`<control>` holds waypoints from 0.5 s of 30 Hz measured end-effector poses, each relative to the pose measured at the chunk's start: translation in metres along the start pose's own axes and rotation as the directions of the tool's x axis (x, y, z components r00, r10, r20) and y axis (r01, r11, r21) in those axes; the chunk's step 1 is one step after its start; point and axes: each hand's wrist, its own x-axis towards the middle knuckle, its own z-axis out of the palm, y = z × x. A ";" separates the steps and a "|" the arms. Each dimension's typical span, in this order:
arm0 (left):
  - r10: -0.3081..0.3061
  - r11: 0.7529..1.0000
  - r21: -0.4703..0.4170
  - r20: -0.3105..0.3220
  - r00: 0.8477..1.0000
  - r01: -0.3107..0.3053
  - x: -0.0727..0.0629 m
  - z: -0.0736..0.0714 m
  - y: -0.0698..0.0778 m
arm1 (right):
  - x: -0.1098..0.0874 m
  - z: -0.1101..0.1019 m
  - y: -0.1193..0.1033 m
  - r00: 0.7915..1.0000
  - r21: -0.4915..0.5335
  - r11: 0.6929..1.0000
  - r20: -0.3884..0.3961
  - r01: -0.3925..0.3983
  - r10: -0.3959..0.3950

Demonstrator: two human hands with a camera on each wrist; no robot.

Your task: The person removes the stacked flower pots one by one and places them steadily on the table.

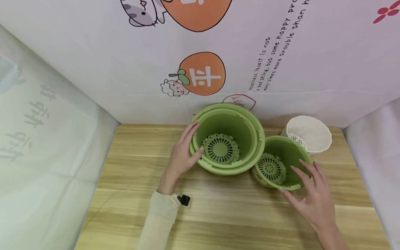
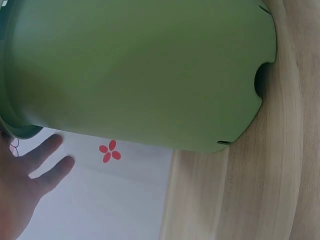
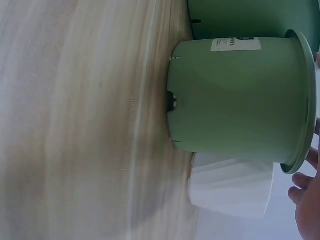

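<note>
My left hand [image 1: 182, 152] rests at the left rim of a large green plastic pot [image 1: 258, 152], its thumb tip over the edge and its fingers along the outside. Nested in that pot is a second green pot [image 1: 218, 119] with a slotted bottom. In the left wrist view, two fingers spread apart beside the wall of the large pot [image 2: 140, 75]. My right hand [image 1: 315, 198] is at the right front rim of a smaller green pot [image 1: 290, 156], with fingers spread, fingertips over its opening and thumb at the front edge. Both hands' fingers are fairly straight.
A white faceted pot [image 1: 315, 135] with a perforated bottom stands behind the smaller green pot. All the pots sit upright towards the back of the wood-grain table [image 1: 237, 215]. A printed white cloth [image 1: 131, 69] rises behind the table.
</note>
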 end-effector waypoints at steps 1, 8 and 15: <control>0.007 1.000 0.009 -0.003 1.000 -0.007 0.000 0.000 0.000 | 0.002 0.000 0.000 1.000 0.007 1.000 -0.003 0.009 -0.009; 0.050 0.995 0.085 -0.007 0.999 -0.050 0.000 0.001 -0.002 | 0.019 0.003 -0.005 0.999 0.051 0.998 -0.016 0.041 -0.041; 0.083 0.987 0.140 -0.013 0.996 -0.080 -0.002 -0.001 -0.001 | 0.031 0.007 -0.008 0.999 0.060 0.997 -0.013 0.050 -0.049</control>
